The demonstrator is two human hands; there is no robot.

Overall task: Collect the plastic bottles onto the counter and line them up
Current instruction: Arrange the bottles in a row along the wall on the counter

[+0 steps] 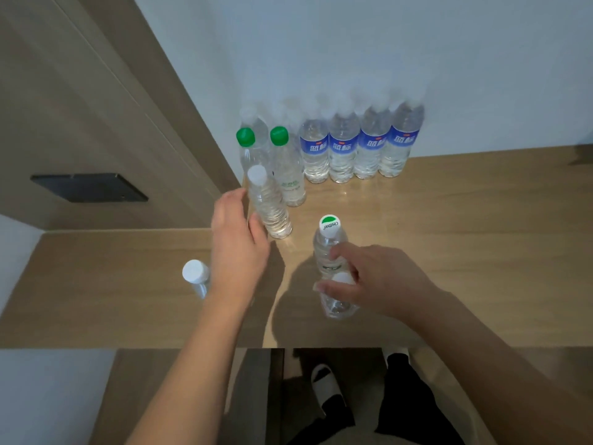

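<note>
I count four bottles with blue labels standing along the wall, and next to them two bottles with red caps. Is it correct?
Not quite. The head view shows four blue-label bottles along the wall, but the two bottles beside them, on their left, have green caps, not red.
</note>
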